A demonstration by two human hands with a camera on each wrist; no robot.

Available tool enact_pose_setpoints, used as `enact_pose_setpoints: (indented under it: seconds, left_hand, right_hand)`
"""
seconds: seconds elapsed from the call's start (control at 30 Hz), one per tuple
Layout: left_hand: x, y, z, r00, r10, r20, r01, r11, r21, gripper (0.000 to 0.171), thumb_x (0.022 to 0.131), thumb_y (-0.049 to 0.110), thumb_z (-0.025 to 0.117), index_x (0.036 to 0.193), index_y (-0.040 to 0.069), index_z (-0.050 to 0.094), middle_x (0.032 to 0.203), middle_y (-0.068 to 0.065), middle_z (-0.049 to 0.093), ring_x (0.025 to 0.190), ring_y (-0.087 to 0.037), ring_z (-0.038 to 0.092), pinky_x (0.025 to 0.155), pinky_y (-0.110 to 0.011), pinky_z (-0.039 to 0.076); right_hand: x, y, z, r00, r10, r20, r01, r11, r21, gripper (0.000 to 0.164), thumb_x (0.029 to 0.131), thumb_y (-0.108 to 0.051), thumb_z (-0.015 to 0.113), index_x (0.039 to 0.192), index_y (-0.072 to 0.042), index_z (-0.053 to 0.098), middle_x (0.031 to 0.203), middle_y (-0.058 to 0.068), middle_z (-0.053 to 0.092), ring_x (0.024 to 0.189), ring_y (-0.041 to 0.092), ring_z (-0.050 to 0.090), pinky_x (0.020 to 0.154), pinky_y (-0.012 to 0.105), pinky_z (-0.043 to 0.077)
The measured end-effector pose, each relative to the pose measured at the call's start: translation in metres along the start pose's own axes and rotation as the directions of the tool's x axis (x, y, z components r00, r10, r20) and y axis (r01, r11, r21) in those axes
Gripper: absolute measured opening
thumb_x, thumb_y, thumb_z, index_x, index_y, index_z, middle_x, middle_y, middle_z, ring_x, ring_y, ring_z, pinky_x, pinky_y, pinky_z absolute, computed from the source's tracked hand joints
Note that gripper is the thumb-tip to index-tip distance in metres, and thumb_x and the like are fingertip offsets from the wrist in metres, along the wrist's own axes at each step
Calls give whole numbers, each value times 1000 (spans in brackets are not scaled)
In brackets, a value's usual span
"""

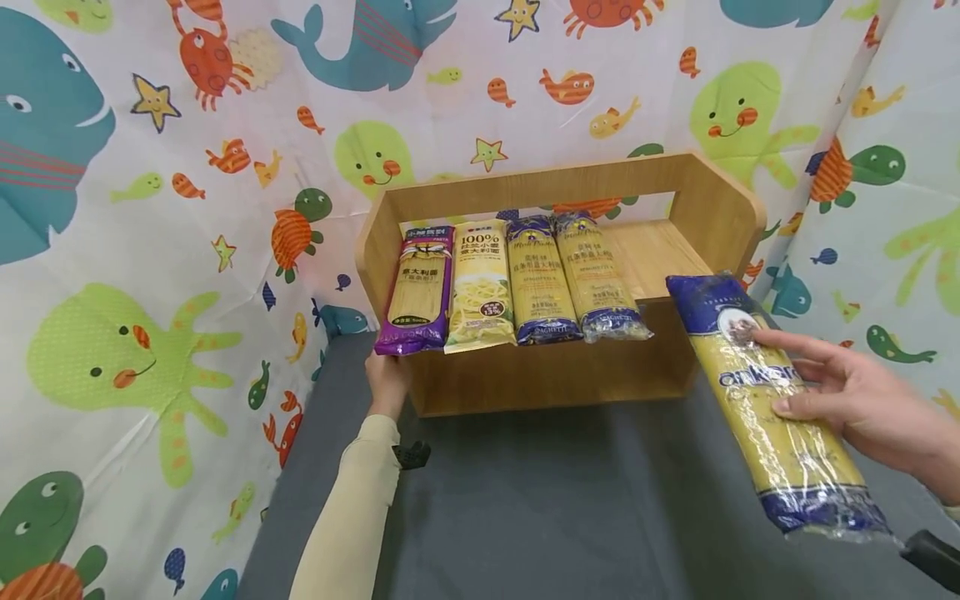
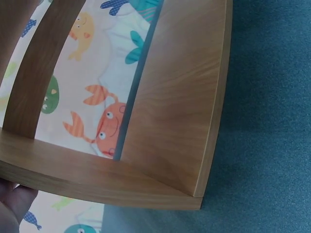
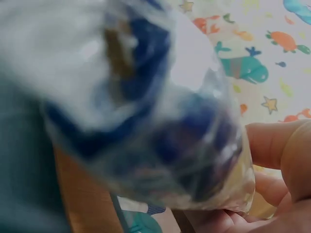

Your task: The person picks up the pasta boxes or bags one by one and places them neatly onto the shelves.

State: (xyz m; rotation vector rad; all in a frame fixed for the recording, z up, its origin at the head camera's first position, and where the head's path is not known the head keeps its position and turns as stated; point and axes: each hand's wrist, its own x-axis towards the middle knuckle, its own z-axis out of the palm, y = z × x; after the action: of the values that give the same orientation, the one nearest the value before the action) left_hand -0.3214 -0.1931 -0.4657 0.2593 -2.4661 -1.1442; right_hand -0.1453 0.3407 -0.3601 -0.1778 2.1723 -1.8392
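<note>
My right hand [image 1: 862, 400] grips a yellow and blue pasta packet [image 1: 757, 392] marked "ankara", its thumb and fingers at the right edge. The packet is tilted, to the right of the wooden shelf [image 1: 540, 392]. Up close in the right wrist view, the shiny end of the pasta packet [image 3: 194, 145] is blurred beside the fingers. My left hand [image 1: 387, 383] holds the shelf's left side, just under a purple pasta packet [image 1: 416, 292]. In the left wrist view, fingertips [image 2: 22, 201] lie at the edge of the side panel [image 2: 97, 182].
On the upper board beside the purple packet lie a cream pasta packet [image 1: 482, 283] and two yellow-blue spaghetti packets [image 1: 542, 279]. Bare board [image 1: 660, 250] shows to their right. Below the shelf is a grey surface [image 1: 525, 508]; a sea-animal cloth [image 1: 247, 225] hangs around.
</note>
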Motion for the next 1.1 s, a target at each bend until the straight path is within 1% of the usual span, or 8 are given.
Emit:
enact_pose_setpoints:
  seconds: [0.07,0.17,0.3,0.43,0.57,0.7,0.83,1.1]
  left_hand:
    - [1,0,0,1000,-1,3,1,1000,5,33,105,19,45,126,-1,62,116,-28,71,100,-43,66,87,-56,54]
    - [1,0,-1,1000,-4,9,4,1000,0,34,106,21,44,127,0,61,116,-28,71,101,-43,66,87,-56,55]
    - [0,-2,0,1000,20,-7,-20,1000,10,33,106,18,45,126,-1,62,116,-28,71,104,-45,67,89,-57,54]
    - [-2,-3,1,1000,23,2,-23,1000,17,32,105,18,46,126,0,62,116,-27,71,104,-45,67,89,-57,55]
    - [-1,-2,1,1000,3,10,-3,1000,12,32,106,20,45,126,1,62,115,-26,71,98,-41,68,83,-55,56]
    - [1,-2,0,1000,6,-3,-6,1000,-1,32,106,19,46,126,1,62,116,-26,71,100,-41,68,84,-56,56]
    - [1,-2,2,1000,16,-14,-16,1000,-12,31,105,17,49,127,1,63,117,-26,71,103,-42,68,88,-56,56]
    - [0,-2,3,1000,-5,-5,5,1000,-11,30,105,17,48,129,4,61,115,-24,72,97,-38,68,81,-53,57]
  right_hand:
    - [16,-19,2,997,70,-40,-74,992,-106,67,101,-2,56,147,-46,36,118,-8,58,94,18,68,74,41,62]
    - [45,-41,3,990,125,-69,-137,965,-226,73,101,-13,61,158,-38,23,131,9,52,99,17,65,79,39,61]
    - [82,-59,4,987,146,-60,-157,951,-267,83,100,-14,60,165,-15,8,150,32,32,103,18,60,82,35,58]
    - [111,-71,7,985,153,-75,-169,933,-316,83,101,-10,56,164,-8,2,154,39,24,109,23,56,82,31,56]
    - [135,-82,7,984,160,-82,-179,923,-341,79,102,-5,51,163,-8,2,153,40,21,107,27,57,79,31,56]
    - [156,-91,4,981,182,-75,-196,924,-328,76,103,-3,47,163,-9,2,148,38,26,96,23,61,78,34,57]
    - [168,-91,2,977,202,-69,-213,927,-310,75,105,-7,46,164,-12,0,146,36,29,92,21,62,78,35,57]
    - [186,-94,0,973,229,-38,-230,929,-290,74,106,-12,46,164,-20,0,148,31,27,95,23,62,81,37,59]
